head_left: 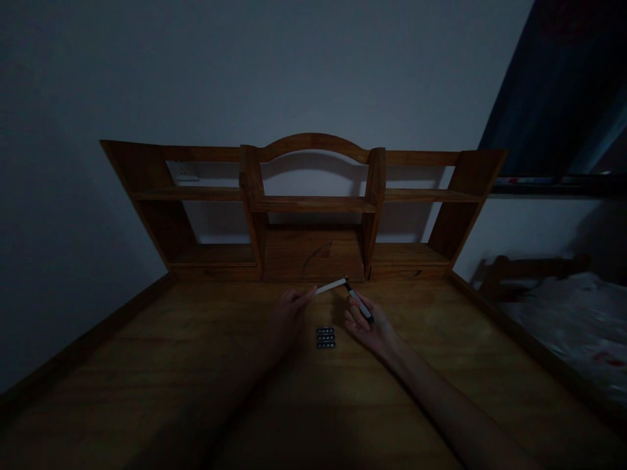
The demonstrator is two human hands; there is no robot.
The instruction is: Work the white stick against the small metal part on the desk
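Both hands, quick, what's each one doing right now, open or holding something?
Left hand: closed, holding a thin white strip.
Right hand: closed around a grey-and-black tool, its tip by the strip's end.

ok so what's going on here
A person sits or stands at a wooden desk in dim light. The left hand holds a thin pale strip; the right hand grips a grey-and-black pen-like tool, its tip at or very near the strip's far end. A small dark item in three rows lies on the desktop, nearer the person than the strip.
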